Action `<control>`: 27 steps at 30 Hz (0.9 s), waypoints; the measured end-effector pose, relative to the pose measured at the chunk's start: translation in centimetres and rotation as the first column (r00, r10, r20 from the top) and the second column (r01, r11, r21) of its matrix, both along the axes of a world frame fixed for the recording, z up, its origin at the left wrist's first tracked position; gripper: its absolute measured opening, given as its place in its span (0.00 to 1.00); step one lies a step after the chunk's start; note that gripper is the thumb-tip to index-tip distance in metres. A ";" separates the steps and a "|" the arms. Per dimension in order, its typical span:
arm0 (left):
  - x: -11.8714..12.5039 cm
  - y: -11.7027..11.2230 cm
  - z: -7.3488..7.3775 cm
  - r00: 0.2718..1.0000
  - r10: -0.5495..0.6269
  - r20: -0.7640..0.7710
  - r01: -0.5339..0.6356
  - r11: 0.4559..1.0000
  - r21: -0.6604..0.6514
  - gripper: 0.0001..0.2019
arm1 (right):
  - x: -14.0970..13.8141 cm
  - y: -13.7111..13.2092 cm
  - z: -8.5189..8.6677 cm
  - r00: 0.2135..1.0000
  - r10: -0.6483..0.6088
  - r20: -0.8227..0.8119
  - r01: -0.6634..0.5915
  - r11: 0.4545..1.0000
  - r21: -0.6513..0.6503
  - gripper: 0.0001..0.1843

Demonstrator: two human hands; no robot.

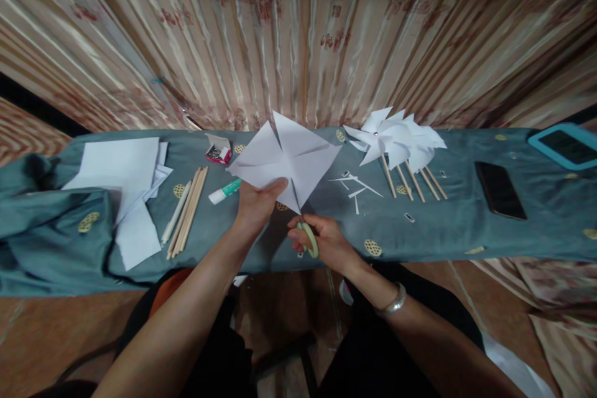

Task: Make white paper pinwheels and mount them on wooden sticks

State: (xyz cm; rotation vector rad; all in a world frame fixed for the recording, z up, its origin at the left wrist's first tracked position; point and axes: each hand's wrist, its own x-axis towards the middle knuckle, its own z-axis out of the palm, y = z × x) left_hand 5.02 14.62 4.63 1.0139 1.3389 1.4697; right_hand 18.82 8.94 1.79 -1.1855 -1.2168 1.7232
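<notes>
A white paper square [308, 165] with slits running in from its corners is held up over the table's middle. My left hand [262, 200] grips it at the near left side, thumb on top and fingers underneath. Below its near corner, my right hand [326, 241] is closed around scissors [308, 241] with pale green handles. The blades point away from me at that corner's slit and are mostly hidden. Beneath the paper's left edge lies a glue stick [224, 191] with a green label.
Left lie white paper sheets [122, 165], wooden sticks [189, 214], a white pen [176, 211] and a small box of metal pins [219, 149]. Paper strips [357, 185], several paper pinwheels [396, 137] on sticks, a black phone [500, 189] and a blue-framed tablet [566, 145] lie right. A curtain [298, 31] hangs behind.
</notes>
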 end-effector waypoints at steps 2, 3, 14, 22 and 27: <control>0.0 0.0 0.0 1.000 0.000 0.003 0.000 1.000 0.005 0.09 | 0.0 0.0 0.0 1.000 0.000 -0.007 0.000 1.000 -0.003 0.18; -0.1 0.0 -0.1 1.000 -0.005 0.004 0.005 1.000 0.006 0.09 | 0.0 0.0 0.0 1.000 0.001 -0.008 -0.001 1.000 -0.005 0.18; 0.0 -0.2 -0.9 0.998 -0.047 0.040 0.047 0.999 -0.009 0.12 | 0.5 0.3 0.3 0.999 0.006 0.046 -0.007 1.000 0.018 0.19; -0.1 -0.1 -1.0 0.998 -0.030 0.052 0.032 0.999 -0.024 0.13 | 0.2 0.2 0.1 0.999 -0.026 0.039 0.026 1.000 -0.004 0.21; -0.1 -0.2 -0.9 0.997 -0.043 0.058 0.044 0.999 -0.028 0.11 | 0.2 0.3 0.2 0.999 -0.031 0.022 0.031 0.999 -0.026 0.23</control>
